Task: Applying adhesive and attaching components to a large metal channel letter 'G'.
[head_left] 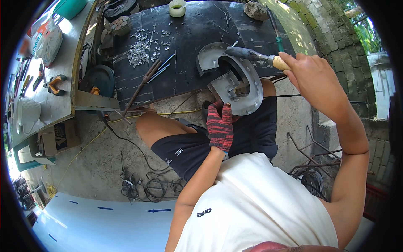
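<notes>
Left hand (pixel 220 128): gloved; you grasp the metal piece (pixel 252 93) by its lower rim.
Right hand (pixel 311 77): bare, clenched round your wooden-handled tool (pixel 247 53); tip contact unclear.
Piece position: toward one o'clock from view centre, overhanging the bench's (pixel 189 46) near edge.
Risk: your one-sided hold could let it swing under tool pressure.
Sheet finish: grey, hook-curved, mottled.

The gloved left hand (pixel 220 131) grips the near edge of a curved sheet-metal channel (pixel 253 94); the bare right hand (pixel 310 75) holds a wooden-handled tool (pixel 280 63), its thick metal head over the channel's far part. Left of the channel, on the black marbled desk (pixel 189 63), lie thin metal rods (pixel 167 60), a rusty bar (pixel 142 87) and scattered shiny bits (pixel 140 53); beyond it, a pale cup (pixel 177 12) and a rock (pixel 255 11).
</notes>
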Available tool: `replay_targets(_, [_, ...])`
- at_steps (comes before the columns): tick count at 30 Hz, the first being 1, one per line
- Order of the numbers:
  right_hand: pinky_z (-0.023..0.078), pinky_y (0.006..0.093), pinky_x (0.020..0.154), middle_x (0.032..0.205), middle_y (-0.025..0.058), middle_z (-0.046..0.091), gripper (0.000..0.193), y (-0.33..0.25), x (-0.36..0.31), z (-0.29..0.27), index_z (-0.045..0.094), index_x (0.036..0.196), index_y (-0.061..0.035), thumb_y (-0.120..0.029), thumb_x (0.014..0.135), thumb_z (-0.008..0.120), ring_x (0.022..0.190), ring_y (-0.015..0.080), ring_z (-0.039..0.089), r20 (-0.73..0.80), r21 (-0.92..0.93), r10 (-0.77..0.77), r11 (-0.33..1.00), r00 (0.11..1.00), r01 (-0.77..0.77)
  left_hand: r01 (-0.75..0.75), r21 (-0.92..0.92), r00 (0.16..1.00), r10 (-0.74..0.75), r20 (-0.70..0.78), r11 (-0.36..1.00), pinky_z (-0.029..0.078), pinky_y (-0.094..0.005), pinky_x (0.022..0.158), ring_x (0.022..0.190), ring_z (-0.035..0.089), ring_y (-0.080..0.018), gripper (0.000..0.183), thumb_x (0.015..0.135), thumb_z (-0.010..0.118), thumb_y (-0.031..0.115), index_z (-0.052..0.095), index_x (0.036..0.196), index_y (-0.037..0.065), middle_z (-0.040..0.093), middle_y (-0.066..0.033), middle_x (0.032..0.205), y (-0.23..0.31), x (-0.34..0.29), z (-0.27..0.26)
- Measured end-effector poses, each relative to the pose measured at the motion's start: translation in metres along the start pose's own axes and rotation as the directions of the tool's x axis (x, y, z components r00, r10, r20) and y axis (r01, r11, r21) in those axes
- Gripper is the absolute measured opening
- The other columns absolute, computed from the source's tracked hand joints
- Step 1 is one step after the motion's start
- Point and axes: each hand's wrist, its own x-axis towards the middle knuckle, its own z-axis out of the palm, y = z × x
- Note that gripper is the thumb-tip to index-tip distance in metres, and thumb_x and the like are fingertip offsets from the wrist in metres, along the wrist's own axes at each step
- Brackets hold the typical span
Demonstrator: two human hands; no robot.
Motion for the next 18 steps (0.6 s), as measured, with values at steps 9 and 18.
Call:
replay_targets(9, [0.053, 0.0439, 0.079, 0.092, 0.0152, 0.067, 0.040, 0.0066, 0.0015, 0.0066, 0.061, 0.137, -0.0066, -0.019, 0.099, 0.063, 0.082, 0.0340, 0.066, -0.042, -0.039, -0.041, 0.998, 0.998, 0.039, 0.012, 0.003, 1.000, -0.012, 0.013, 1.000, 0.064, -0.0330, 0.075, 0.096, 0.065, -0.0163, 0.029, 0.104, 0.062, 0.020, 0.053, 0.123, 0.000, 0.064, -0.0111, 0.113, -0.0009, -0.0002, 0.0019])
replay_targets(18, [0.053, 0.0445, 0.079, 0.092, 0.0161, 0.068, 0.037, 0.0061, 0.0050, 0.0073, 0.062, 0.135, -0.0059, -0.018, 0.100, 0.063, 0.083, 0.0343, 0.067, -0.023, -0.022, -0.042, 0.999, 0.999, 0.042, 0.021, -0.010, 1.000, -0.021, 0.007, 1.000, 0.064, -0.0333, 0.075, 0.095, 0.065, -0.0159, 0.030, 0.103, 0.063, 0.020, 0.052, 0.122, -0.001, 0.064, -0.0105, 0.112, 0.0005, -0.0013, 0.0024])
